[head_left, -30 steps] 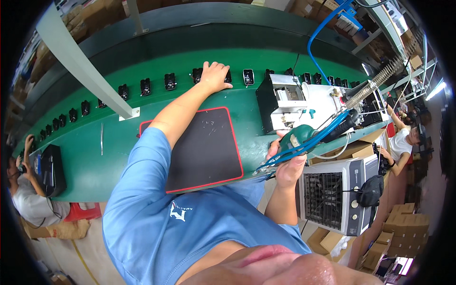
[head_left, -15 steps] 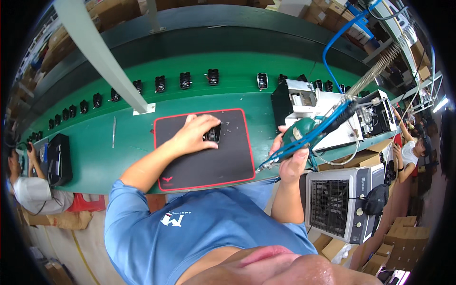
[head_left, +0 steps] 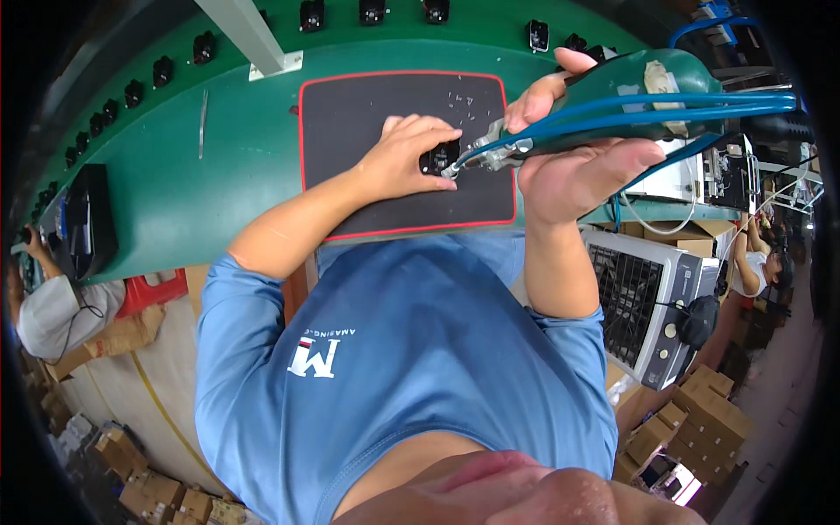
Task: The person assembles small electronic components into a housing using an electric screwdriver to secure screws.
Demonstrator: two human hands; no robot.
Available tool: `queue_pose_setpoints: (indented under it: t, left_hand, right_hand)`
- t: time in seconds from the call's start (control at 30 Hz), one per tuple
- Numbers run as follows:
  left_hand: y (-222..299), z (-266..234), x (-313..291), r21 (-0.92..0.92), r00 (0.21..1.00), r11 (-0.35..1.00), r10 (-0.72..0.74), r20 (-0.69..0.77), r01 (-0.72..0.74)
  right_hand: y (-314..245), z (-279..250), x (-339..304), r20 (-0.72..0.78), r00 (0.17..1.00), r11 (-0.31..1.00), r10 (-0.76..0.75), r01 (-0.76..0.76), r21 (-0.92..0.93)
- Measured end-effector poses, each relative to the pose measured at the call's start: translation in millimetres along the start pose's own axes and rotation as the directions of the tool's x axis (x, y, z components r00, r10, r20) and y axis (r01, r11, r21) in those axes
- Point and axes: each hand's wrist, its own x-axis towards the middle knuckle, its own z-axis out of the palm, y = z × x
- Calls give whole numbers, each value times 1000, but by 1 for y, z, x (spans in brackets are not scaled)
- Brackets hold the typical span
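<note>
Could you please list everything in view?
Held part: one, black, over mat
Tool: one, green, right of held part
Hoses: several, blue, along tool
Mat: one, black, red-edged, on workbench
Workbench: one, green, centre
Other parts: many, black, far side
Metal strip: one, silver, left
Post: one, grey, top left
Bin: one, black, far left
Machine: one, white, right
Air cooler: one, grey, right
Cartons: many, brown, lower corners
Coworkers: two, pale tops, both sides
Left hand: one, bare, on held part
Right hand: one, bare, around tool
</note>
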Motion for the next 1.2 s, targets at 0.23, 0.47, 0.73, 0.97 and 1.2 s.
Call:
queue_pose_setpoints:
  t: [0.23, 0.47, 0.73, 0.97, 1.2]
  left_hand:
    - [4, 5, -5, 37, 999, 998, 45, -31, -44]
    - [2, 9, -5, 27, 996, 998, 59, -67, -57]
    - [0, 9, -2, 36, 992, 994, 101, -78, -99]
    - [0, 7, -4, 28, 1000, 999, 22, -18, -22]
    - [1, 9, -5, 0, 996, 998, 62, -62, -62]
  right_hand:
    - [12, 3, -19, -68, 998, 1000, 3, -4, -12]
    - [15, 1, -23, -55, 998, 1000, 16, -16, 4]
    - [24, -11, -29, 67, 996, 998, 61, -63, 18]
    - [-3, 9, 2, 5, 1000, 997, -21, 21, 77]
    - [-2, 8, 10, 141, 983, 976, -121, 92, 198]
